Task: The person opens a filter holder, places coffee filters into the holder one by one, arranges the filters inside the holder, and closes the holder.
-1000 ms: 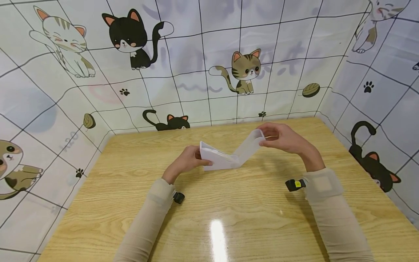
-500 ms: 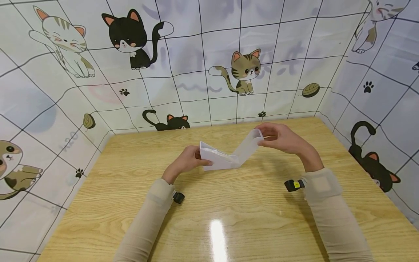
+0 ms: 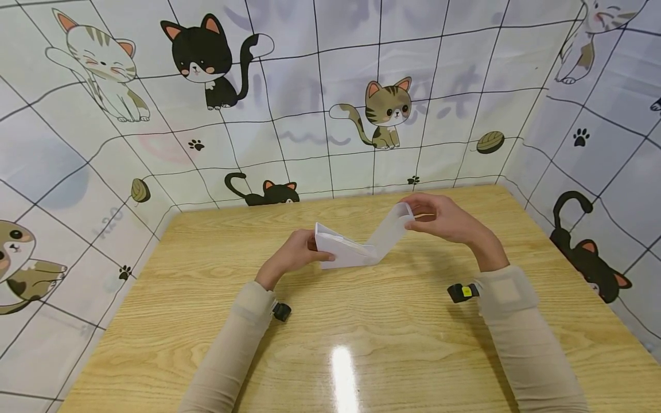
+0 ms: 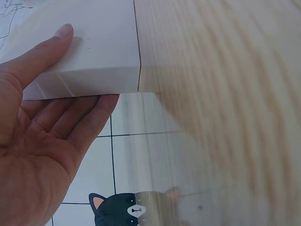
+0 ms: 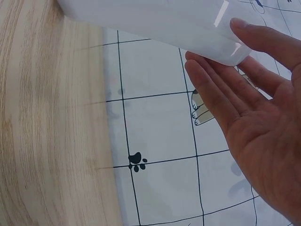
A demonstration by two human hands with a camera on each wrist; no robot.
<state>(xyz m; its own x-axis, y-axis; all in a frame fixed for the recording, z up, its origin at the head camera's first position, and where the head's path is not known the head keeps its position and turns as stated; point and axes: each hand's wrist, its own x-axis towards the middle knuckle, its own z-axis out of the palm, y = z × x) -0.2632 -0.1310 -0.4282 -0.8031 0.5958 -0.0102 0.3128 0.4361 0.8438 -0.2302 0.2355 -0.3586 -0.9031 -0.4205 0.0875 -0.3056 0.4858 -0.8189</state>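
A slim white case (image 3: 343, 255) stands on the table near its far side, its translucent lid (image 3: 392, 232) swung up to the right. Something white and flat shows at the case's slanting mouth; its kind is unclear. My left hand (image 3: 294, 250) holds the case's left end, thumb on the near face and fingers behind. In the left wrist view, that thumb lies on the white case (image 4: 101, 42) with the fingers beneath. My right hand (image 3: 444, 217) pinches the lid's raised end; in the right wrist view, thumb and fingers lie either side of the lid (image 5: 155, 26).
The wooden table (image 3: 361, 321) spreads in front of both arms. Behind it and at both sides rises a sheet (image 3: 310, 132) printed with cats and grid lines. Black wrist cameras sit on the left wrist (image 3: 282, 311) and the right wrist (image 3: 462, 292).
My right hand has drifted slightly left, tipping the lid's raised end a little toward the case. The left hand and the case have stayed in place.
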